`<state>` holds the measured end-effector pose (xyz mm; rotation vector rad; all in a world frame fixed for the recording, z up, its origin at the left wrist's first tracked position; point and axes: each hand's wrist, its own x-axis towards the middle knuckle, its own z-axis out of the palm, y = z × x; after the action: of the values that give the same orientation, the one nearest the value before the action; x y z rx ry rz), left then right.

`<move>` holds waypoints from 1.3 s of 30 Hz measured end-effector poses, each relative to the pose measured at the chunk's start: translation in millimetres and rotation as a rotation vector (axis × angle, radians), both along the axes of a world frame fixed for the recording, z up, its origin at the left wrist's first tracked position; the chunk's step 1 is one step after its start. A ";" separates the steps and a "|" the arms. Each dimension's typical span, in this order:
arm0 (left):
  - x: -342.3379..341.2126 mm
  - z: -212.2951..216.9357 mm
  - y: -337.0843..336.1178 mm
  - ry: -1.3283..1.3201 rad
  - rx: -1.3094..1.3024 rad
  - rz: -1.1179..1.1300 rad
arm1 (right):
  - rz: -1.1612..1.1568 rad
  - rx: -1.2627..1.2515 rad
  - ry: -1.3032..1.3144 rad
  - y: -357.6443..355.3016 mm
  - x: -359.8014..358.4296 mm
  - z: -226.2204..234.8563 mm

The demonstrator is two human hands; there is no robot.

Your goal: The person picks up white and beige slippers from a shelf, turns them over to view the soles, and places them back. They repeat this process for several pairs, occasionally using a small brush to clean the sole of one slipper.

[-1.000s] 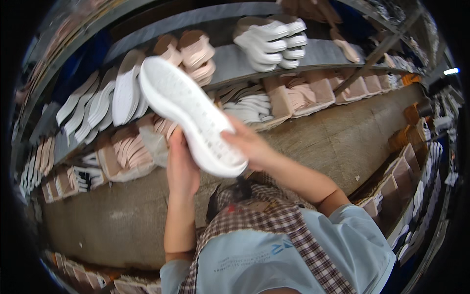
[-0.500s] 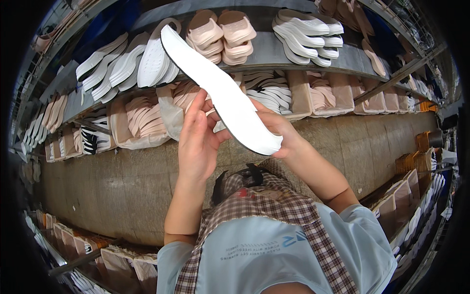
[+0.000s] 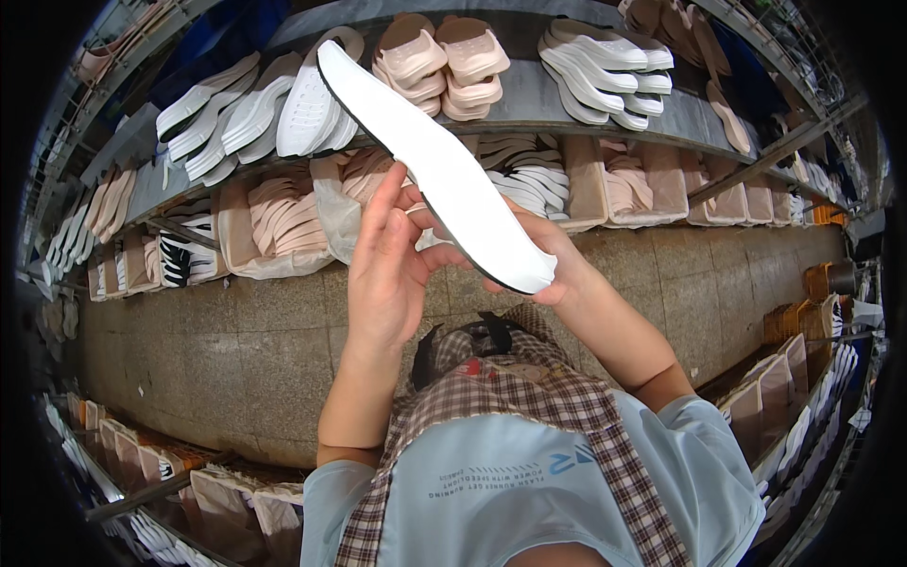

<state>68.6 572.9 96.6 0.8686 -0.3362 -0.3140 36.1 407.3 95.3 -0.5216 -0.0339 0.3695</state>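
Observation:
A long white shoe sole (image 3: 444, 180) with a thin dark lower edge is held up in front of me, slanting from upper left to lower right. My right hand (image 3: 557, 260) grips its lower end, with most fingers hidden behind it. At the sole's left edge, my left hand (image 3: 389, 255) holds the middle, its fingertips and thumb on the edge and partly out of sight underneath. Past the sole's raised end lies a stack of white soles (image 3: 307, 113) on the grey shelf (image 3: 515, 90).
Stacked pink soles (image 3: 442, 61) and white soles (image 3: 605, 71) sit on the shelf. Below it runs a row of lined boxes holding pink soles (image 3: 283, 213) and white soles. More boxes (image 3: 231, 506) stand behind me at lower left. Orange crates (image 3: 794, 317) are at right, on the tiled floor (image 3: 236, 359).
The sole has tilted a little, and its lower end has shifted slightly right and up. Both hands keep their hold. The shelf appears shifted slightly to the right in view.

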 end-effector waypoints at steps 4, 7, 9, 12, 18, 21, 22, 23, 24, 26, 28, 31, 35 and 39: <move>-1.0 1.4 0.6 -0.001 0.005 -0.001 | 0.030 0.097 -0.036 1.7 -2.6 3.3; -1.2 2.4 1.4 -0.001 0.009 -0.013 | 0.023 0.054 0.006 2.1 -2.2 3.9; -0.9 2.6 1.9 -0.022 -0.012 -0.029 | 0.038 0.002 0.063 1.8 0.1 0.8; -1.6 2.1 2.2 0.015 0.010 -0.020 | 0.007 -0.044 0.070 -1.2 -0.2 -10.6; -5.5 -3.2 1.2 -0.021 -0.019 -0.091 | 0.134 0.346 0.138 -12.7 -3.7 -46.9; -4.7 -5.8 -2.2 -0.025 -0.006 -0.124 | 0.167 0.405 0.118 -15.4 -3.8 -49.7; -4.5 -6.8 -4.2 -0.022 -0.001 -0.143 | 0.160 0.403 0.100 -15.4 -5.1 -47.4; -3.7 -8.2 -7.4 -0.016 -0.006 -0.166 | 0.154 0.432 0.047 -16.2 -6.7 -43.9; -3.5 -10.4 -13.5 -0.012 0.010 -0.111 | 0.061 0.382 -0.057 -16.4 -10.9 -39.5; -2.1 -15.6 -26.6 0.008 0.035 -0.009 | -0.385 -0.281 0.011 -13.2 -19.9 -32.2; 2.4 -22.0 -39.5 0.011 0.072 -0.010 | -0.518 -0.653 -0.170 -18.4 -28.2 -25.2; 10.9 -34.5 -57.7 0.206 0.068 -0.046 | -0.634 -1.107 -0.442 -34.6 -36.2 -19.5; 21.1 -52.3 -80.7 0.428 -0.206 -0.284 | -0.618 -0.738 -0.261 -57.0 -56.8 -16.6; 25.0 -58.3 -109.2 0.511 -0.364 -0.400 | -0.677 -0.718 -0.143 -92.8 -67.7 -17.7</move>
<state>93.6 463.7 38.3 0.3360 -0.0791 -0.8016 -31.6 314.5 77.6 -1.2211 0.1417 -0.3435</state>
